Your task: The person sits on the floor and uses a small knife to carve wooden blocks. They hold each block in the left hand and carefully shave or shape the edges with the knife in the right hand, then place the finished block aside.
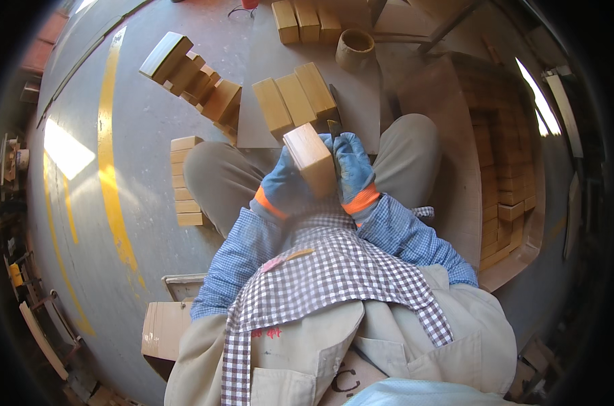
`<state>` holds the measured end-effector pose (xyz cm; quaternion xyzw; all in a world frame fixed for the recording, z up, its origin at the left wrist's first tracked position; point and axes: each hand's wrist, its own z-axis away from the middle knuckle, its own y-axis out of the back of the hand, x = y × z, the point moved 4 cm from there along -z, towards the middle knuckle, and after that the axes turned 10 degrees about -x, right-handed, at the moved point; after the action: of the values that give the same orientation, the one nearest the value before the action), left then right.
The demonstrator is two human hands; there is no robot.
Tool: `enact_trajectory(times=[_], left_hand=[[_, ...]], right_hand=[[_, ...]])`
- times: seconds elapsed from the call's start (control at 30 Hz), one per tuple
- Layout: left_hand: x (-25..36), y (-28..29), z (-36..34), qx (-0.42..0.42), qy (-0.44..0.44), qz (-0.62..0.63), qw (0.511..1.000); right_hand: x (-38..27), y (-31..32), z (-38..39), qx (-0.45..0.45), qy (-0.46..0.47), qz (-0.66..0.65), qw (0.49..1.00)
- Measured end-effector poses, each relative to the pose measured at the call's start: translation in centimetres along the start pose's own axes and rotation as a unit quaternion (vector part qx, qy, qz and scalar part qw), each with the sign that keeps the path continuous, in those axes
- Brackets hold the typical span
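My left hand (274,183) in a blue glove with an orange cuff grips a pale wooden block (309,155), which is tilted upright in front of my body and partly hides the fingers. My right hand (353,169), gloved the same way, is closed at the block's right side, around what looks like a thin dark tool (334,125); its exact kind is unclear. Just beyond my hands, three wooden blocks (295,98) stand in a row on a cardboard sheet (253,132).
More blocks (307,20) and a round container (354,51) sit farther forward. A staggered block stack (189,78) and a shorter row (185,183) are at left. A large carton of blocks (527,254) is at right, an empty-looking cardboard box (165,325) at lower left.
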<state>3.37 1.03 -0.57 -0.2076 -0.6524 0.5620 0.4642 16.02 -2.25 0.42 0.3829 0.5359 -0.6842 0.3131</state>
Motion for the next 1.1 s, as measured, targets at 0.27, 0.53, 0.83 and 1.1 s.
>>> enact_trajectory(times=[0.27, 0.53, 0.83, 1.1], left_hand=[[-0.7, 1.3, 0.6, -0.060, -0.020, 0.105, 0.993], [-1.7, 3.7, 0.5, -0.055, -0.004, -0.133, 0.990], [-1.2, 1.4, 0.3, -0.021, -0.010, 0.124, 0.992], [-1.2, 0.7, 0.4, -0.004, 0.016, 0.142, 0.990]], right_hand=[[1.0, 0.1, -0.1, 0.011, 0.000, 0.015, 1.000], [1.2, 0.6, -0.1, -0.008, 0.002, 0.003, 1.000], [0.9, 0.1, 0.0, -0.003, -0.010, -0.036, 0.999], [0.5, -0.3, -0.2, -0.004, 0.010, 0.000, 1.000]])
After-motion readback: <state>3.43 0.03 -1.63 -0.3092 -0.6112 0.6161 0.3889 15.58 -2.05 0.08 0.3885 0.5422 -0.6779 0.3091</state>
